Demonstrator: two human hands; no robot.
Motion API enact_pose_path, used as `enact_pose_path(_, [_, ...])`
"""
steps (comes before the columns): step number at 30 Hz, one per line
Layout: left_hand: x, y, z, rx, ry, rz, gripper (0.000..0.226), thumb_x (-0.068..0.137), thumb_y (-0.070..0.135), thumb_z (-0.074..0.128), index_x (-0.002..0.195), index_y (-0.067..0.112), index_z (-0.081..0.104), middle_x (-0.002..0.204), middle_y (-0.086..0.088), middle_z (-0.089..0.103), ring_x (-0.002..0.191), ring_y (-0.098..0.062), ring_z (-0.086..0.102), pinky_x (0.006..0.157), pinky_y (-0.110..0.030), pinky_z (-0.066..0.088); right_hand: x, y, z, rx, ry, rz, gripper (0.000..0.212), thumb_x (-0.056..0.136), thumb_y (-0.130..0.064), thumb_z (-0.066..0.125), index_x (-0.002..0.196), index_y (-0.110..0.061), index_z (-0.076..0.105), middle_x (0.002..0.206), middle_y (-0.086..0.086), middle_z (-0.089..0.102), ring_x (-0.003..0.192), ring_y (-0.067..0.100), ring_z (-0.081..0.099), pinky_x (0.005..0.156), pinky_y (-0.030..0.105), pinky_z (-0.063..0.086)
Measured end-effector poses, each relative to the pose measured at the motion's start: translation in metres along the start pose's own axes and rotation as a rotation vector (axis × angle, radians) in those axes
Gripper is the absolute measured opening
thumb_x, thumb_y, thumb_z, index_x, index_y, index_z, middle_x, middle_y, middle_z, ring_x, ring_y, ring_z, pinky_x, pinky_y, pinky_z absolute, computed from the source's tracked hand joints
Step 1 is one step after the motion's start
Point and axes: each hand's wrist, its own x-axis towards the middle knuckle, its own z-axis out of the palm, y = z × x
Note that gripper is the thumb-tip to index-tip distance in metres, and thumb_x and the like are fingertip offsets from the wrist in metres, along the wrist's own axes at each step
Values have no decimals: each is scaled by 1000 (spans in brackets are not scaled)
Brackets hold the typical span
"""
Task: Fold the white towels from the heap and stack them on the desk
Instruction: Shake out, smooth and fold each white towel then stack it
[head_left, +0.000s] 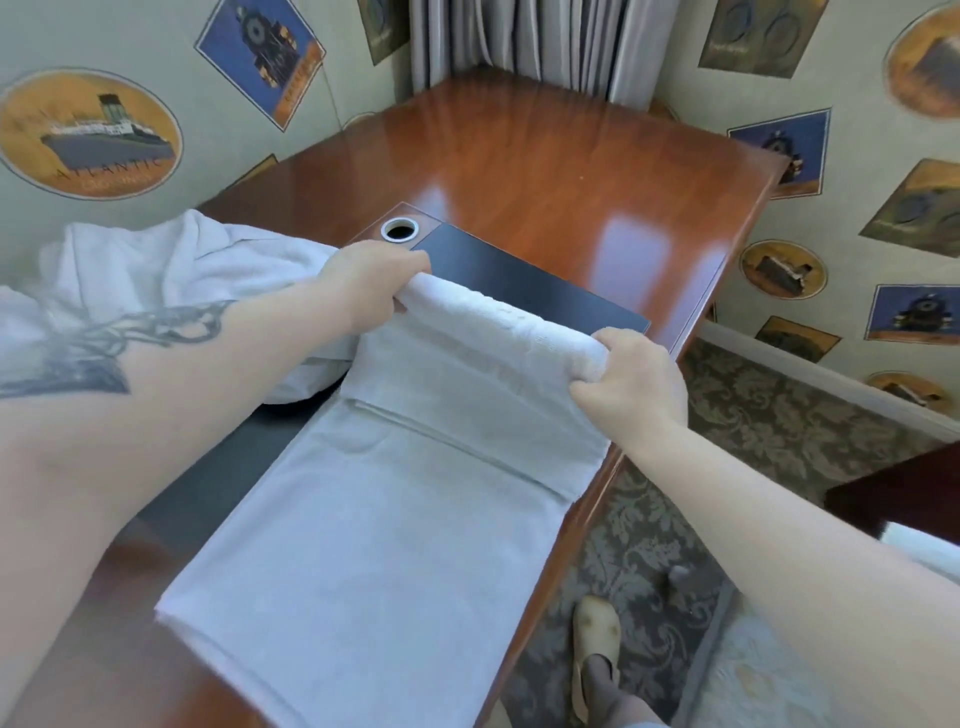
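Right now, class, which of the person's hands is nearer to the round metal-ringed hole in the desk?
Left. The left hand grips the towel's far fold just below the round hole; the right hand grips the same fold's other end, well off toward the desk's right edge.

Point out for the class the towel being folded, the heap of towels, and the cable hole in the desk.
towel (374, 525), head view: flat middle of the spread cloth.
heap of towels (171, 260), head view: crumpled top.
cable hole (399, 230), head view: dark centre inside the metal ring.

heap (156, 270) cut by left edge, desk (545, 171) partly hidden under towel (363, 519)
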Motion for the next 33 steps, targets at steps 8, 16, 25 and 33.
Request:
enact_pose_path(8, [-135, -17, 15, -22, 165, 131, 43, 57, -14, 63, 93, 8, 65, 92, -5, 66, 89, -30, 61, 74, -34, 39, -133, -36, 17, 51, -15, -409, 55, 49, -9, 79, 104, -15, 70, 95, -5, 70, 83, 22, 67, 72, 35, 52])
enact_pose_path(16, [-227, -29, 7, 115, 276, 191, 56, 41, -10, 65, 88, 14, 49, 84, -6, 60, 79, -29, 60, 75, -37, 45, -190, -80, 19, 106, -74, -771, 46, 44, -7, 65, 89, -14, 63, 81, -4, 59, 70, 21, 55, 52, 31, 45])
enact_pose_path(25, [-346, -11, 74, 225, 46, 9, 53, 35, -12, 58, 81, 13, 60, 84, -4, 61, 76, -28, 62, 80, -38, 53, -252, -98, 62, -303, -677, -975, 70, 49, -16, 81, 110, -14, 46, 102, 4, 50, 84, 21, 49, 55, 27, 26])
enact_pose_path(33, [-344, -10, 77, 189, -264, -110, 56, 56, -4, 52, 106, 23, 49, 104, 5, 47, 101, -19, 48, 95, -27, 36, -248, -93, 70, -358, -840, -1168, 67, 54, -9, 75, 113, -13, 42, 103, 3, 47, 85, 20, 48, 49, 22, 13])
